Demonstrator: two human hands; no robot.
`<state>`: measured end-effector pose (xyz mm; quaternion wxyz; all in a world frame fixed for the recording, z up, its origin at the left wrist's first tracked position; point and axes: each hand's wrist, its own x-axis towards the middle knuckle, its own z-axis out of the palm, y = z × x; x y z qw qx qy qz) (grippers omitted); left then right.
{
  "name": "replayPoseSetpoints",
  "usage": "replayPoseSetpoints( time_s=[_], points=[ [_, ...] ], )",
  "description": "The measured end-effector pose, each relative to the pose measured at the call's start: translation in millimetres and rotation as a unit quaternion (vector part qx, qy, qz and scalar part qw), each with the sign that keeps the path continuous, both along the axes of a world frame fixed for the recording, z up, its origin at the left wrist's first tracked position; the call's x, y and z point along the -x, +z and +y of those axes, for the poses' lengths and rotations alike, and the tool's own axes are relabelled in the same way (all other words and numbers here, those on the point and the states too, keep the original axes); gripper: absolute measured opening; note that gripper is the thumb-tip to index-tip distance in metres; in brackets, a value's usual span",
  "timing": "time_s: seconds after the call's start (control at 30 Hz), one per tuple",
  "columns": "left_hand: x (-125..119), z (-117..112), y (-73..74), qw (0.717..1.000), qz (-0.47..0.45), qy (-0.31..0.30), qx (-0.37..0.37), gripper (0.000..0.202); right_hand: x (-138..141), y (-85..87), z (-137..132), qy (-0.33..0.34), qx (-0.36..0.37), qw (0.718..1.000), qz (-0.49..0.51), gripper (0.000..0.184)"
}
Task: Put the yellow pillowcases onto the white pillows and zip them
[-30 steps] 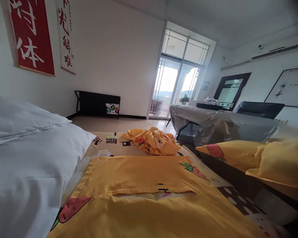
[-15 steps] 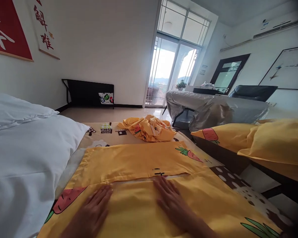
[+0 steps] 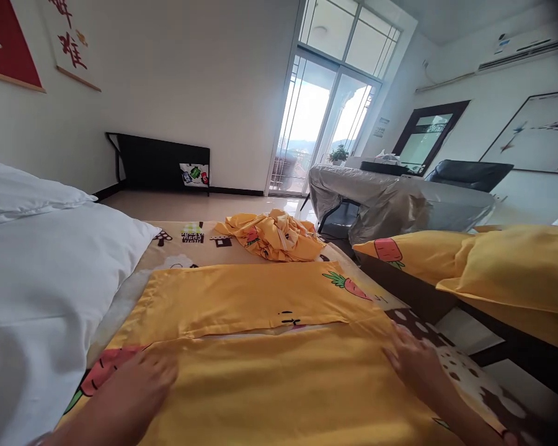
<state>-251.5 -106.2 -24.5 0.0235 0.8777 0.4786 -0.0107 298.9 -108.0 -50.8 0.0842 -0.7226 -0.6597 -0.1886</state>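
Observation:
A yellow pillowcase (image 3: 270, 384) with carrot prints lies spread out in front of me, and a narrow slit crosses it between an upper flap and a lower panel. My left hand (image 3: 144, 381), slightly blurred, rests palm down on its left side by a red carrot print, fingers extended. Over at the right edge, my right hand (image 3: 411, 356) touches the cloth with its fingers apart. Neither hand visibly grips anything. A crumpled yellow cloth (image 3: 279, 238) with carrot prints sits beyond the pillowcase on the patterned bed cover (image 3: 172, 238).
White pillows (image 3: 51, 279) fill the left side. Yellow pillows (image 3: 502, 263) lie to the right on a dark surface. Farther back are a plastic-covered table (image 3: 390, 198), a dark chair (image 3: 469, 174), a black folded panel (image 3: 153, 162) and a glass door (image 3: 307, 124).
My hands have moved apart across the pillowcase: the left one a little to the left, the right one far to the right edge. The view has shifted slightly.

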Motion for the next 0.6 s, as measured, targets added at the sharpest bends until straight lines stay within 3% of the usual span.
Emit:
replayPoseSetpoints(
  time_s=[0.07,0.13,0.2,0.27,0.33,0.43,0.6],
  points=[
    [-35.5,14.6,26.1,1.000,-0.011,-0.027,0.005,0.037,51.0,23.1,19.0,0.064,0.053,0.996,0.041,0.037],
    [-75.7,32.5,39.1,0.999,-0.019,-0.022,0.022,0.033,104.5,43.9,38.3,0.116,0.114,0.983,0.090,0.039],
    [-112.9,49.4,37.1,1.000,-0.023,0.009,0.015,0.030,150.3,55.4,54.9,0.165,0.161,0.963,0.142,0.034],
    [-140.6,61.2,23.8,0.999,-0.039,0.034,0.002,0.029,182.1,54.0,66.8,0.223,0.210,0.933,0.187,0.024],
    [-155.3,66.3,5.6,0.996,-0.065,0.055,-0.004,0.030,198.2,42.1,72.4,0.250,0.235,0.917,0.204,0.017],
    [-156.4,64.8,-19.6,0.990,-0.118,0.079,-0.011,0.029,199.6,18.9,70.4,0.245,0.225,0.913,0.235,0.019],
    [-143.6,63.1,-39.5,0.973,-0.225,0.054,-0.012,0.016,186.4,-0.2,63.6,0.257,0.210,0.899,0.285,0.018]
  ],
)
